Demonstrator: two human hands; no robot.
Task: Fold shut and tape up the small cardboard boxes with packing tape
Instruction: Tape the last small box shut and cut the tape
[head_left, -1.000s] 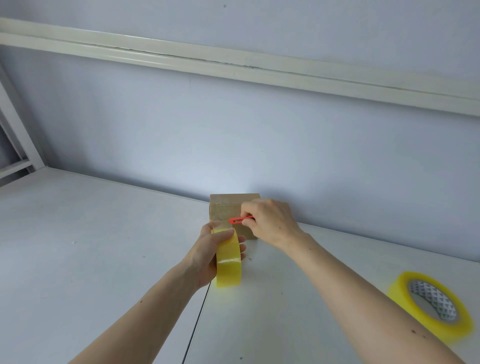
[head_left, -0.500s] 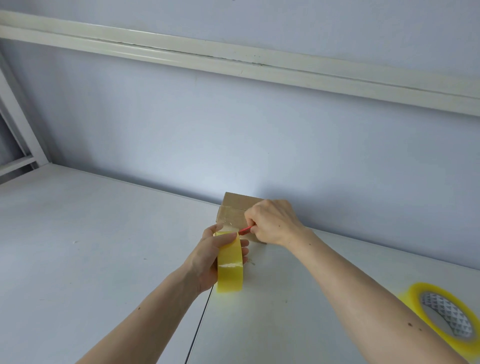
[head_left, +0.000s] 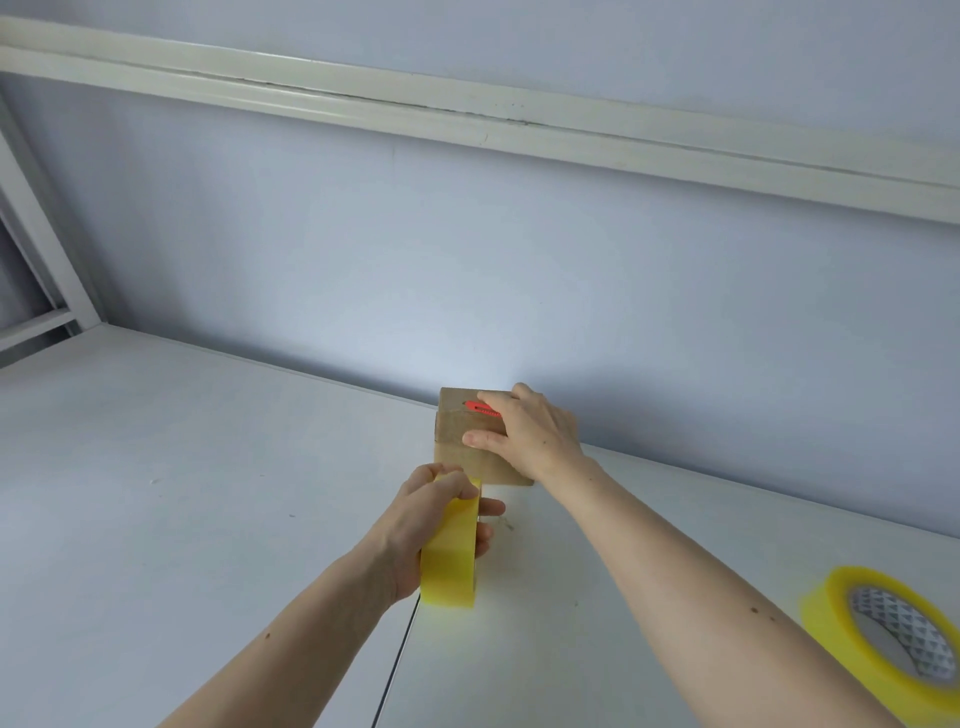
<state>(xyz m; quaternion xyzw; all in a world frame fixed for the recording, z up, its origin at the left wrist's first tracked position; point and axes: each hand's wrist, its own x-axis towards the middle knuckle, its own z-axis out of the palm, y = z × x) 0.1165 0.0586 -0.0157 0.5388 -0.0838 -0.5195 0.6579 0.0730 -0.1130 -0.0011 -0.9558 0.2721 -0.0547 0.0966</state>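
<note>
I judged the small brown cardboard box (head_left: 470, 447) light and easily shoved, its walls stiff enough to bear a flat press yet apt to dent at the corners, so the top face looked the best place to steady it. It stood on the white counter (head_left: 182, 493) close against the pale wall, flaps closed, with a glossy band that I took for clear tape running over the top and down the near side. My right hand (head_left: 530, 434) lay over the box's top and right side, thumb on the near face, pinning a small red cutter (head_left: 483, 408) under the fingers against the top; that grip I read as clasping the cutter. My left hand (head_left: 441, 525) was wrapped round a yellow roll of packing tape (head_left: 449, 553), held on edge just in front of the box, that grip firmly grasping the roll. I could not tell whether a strand joined roll and box. Another yellow tape roll (head_left: 883, 634) lay flat well off to the right.
</note>
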